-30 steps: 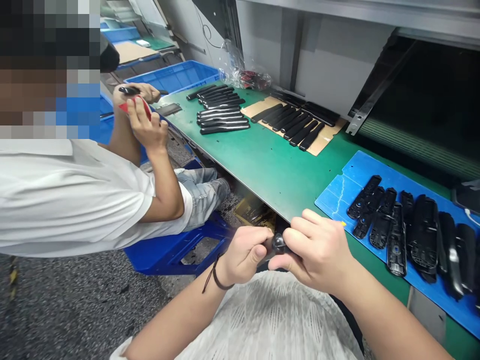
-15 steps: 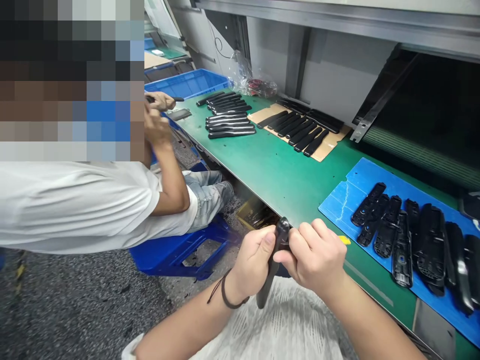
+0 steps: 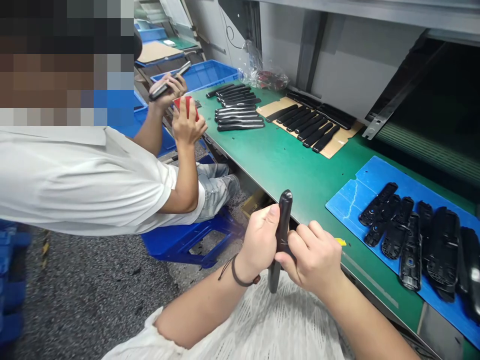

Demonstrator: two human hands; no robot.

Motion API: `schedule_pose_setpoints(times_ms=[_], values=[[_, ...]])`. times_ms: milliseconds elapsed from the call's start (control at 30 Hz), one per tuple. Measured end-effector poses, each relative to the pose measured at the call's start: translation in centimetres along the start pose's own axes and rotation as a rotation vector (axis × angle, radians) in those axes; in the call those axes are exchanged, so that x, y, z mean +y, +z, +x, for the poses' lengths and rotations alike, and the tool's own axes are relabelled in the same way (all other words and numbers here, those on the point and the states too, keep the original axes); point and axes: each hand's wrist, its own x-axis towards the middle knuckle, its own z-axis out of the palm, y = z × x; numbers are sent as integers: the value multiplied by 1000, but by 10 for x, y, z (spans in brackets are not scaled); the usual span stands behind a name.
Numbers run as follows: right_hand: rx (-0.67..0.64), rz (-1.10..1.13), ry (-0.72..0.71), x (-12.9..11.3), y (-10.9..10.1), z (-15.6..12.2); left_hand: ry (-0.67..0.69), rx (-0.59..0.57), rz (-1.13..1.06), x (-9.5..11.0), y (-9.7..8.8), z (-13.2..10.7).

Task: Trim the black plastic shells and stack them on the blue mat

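A long black plastic remote-control shell (image 3: 284, 215) stands nearly upright in front of me, just off the near edge of the green table (image 3: 285, 160). My left hand (image 3: 258, 242) is wrapped round its middle from the left, thumb up along the shell. My right hand (image 3: 313, 257) is closed on it from the right, fingers pinching its side. The shell's lower end pokes out below both hands above my lap.
A blue mat (image 3: 369, 180) at the right holds several black shell halves (image 3: 408, 235). Further back lie rows of black shells (image 3: 238, 112) and more on cardboard (image 3: 332, 147). A co-worker in a white shirt (image 3: 75, 175) sits at the left on a blue stool (image 3: 187, 242), holding a shell and a red object.
I have turned the shell from lying across my hands to standing nearly upright and raised it. The co-worker has lifted a shell higher in one hand.
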Motion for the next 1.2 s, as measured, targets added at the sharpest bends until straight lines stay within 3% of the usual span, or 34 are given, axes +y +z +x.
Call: schedule_pose_setpoints(times_ms=[533,933,1067,1200], values=[[-69,31,-25,-7,8,-6,-85,108,-163,7,4,14],[-229,65,-94,-20,12,-17,-173,194,-315,31,-11,44],[-248,13,-107,-21,14,-16,-217,221,-364,29,-18,54],[-181,-71,-128,-22,22,-20,-223,316,-392,19,-26,63]])
